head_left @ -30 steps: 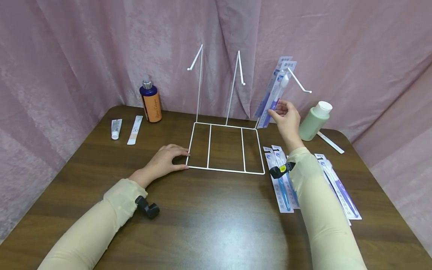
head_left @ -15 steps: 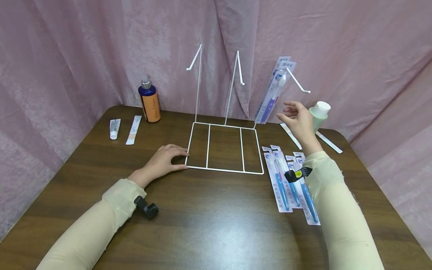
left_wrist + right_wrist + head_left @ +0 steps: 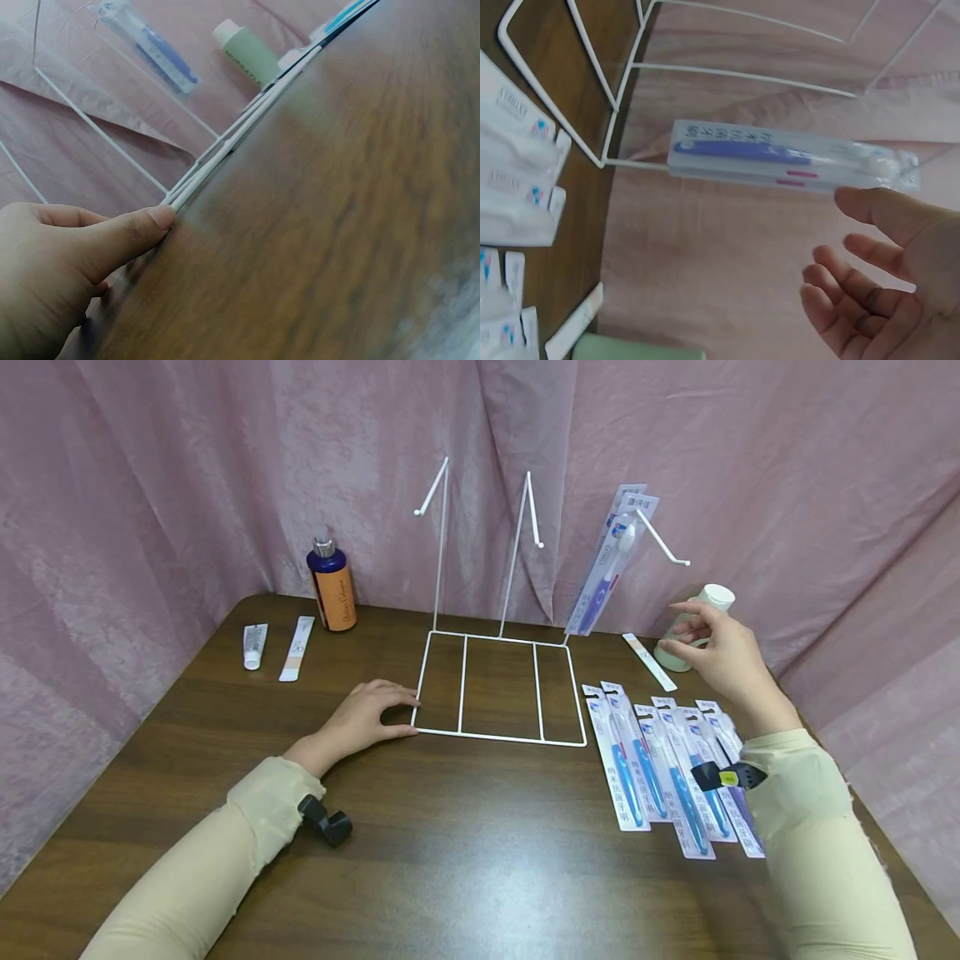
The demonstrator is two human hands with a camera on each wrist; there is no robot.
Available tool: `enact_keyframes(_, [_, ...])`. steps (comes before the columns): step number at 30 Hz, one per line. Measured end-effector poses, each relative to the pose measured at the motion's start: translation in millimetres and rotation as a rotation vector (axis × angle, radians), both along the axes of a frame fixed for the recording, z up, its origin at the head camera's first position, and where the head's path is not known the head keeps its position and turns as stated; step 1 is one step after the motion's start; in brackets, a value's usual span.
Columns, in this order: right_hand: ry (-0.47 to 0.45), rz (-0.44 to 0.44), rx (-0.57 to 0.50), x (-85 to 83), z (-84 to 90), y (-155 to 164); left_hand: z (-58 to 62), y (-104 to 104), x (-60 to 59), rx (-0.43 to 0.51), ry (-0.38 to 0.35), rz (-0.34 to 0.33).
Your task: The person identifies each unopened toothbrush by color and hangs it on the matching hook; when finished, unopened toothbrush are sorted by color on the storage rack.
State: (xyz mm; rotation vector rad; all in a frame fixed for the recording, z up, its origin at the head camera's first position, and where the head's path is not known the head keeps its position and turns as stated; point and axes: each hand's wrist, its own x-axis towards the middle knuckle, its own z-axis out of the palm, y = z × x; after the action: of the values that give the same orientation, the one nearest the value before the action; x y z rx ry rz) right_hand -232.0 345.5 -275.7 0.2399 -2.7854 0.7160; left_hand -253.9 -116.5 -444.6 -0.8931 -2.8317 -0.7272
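A white wire display rack (image 3: 501, 737) stands on the brown table, with three hooks up top. Packaged toothbrushes (image 3: 609, 564) (image 3: 780, 157) hang on its right hook (image 3: 663, 545). My left hand (image 3: 363, 718) (image 3: 67, 255) rests flat by the rack's front left corner, thumb touching the wire. My right hand (image 3: 716, 647) (image 3: 877, 285) hovers empty with relaxed fingers, right of the hanging packs and in front of a green bottle (image 3: 693, 622). Several packaged toothbrushes (image 3: 663, 768) lie in a row on the table right of the rack.
A blue-and-orange pump bottle (image 3: 332, 583), a small tube (image 3: 256, 646) and a flat sachet (image 3: 297, 648) sit at the back left. Another thin packet (image 3: 649, 662) lies near the green bottle. Pink curtains close in the table on all sides.
My right hand let go of the hanging toothbrush pack and drew away to the right, toward the green bottle. More of the packs on the table came into sight. The left hand stayed still.
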Motion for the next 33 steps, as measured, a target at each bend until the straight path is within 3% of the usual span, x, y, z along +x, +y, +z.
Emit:
enact_keyframes(14, [-0.038,0.007,0.09,43.2,-12.7,43,-0.3,2,1.1,0.001,-0.011,-0.003])
enact_keyframes(21, [-0.047,-0.013,0.128,64.9,-27.5,62,0.2,1,-1.6,-0.01,-0.014,-0.004])
enact_keyframes(33, [-0.139,-0.061,0.121,79.1,-61.5,94,2.1,0,-0.7,-0.01,-0.036,0.001])
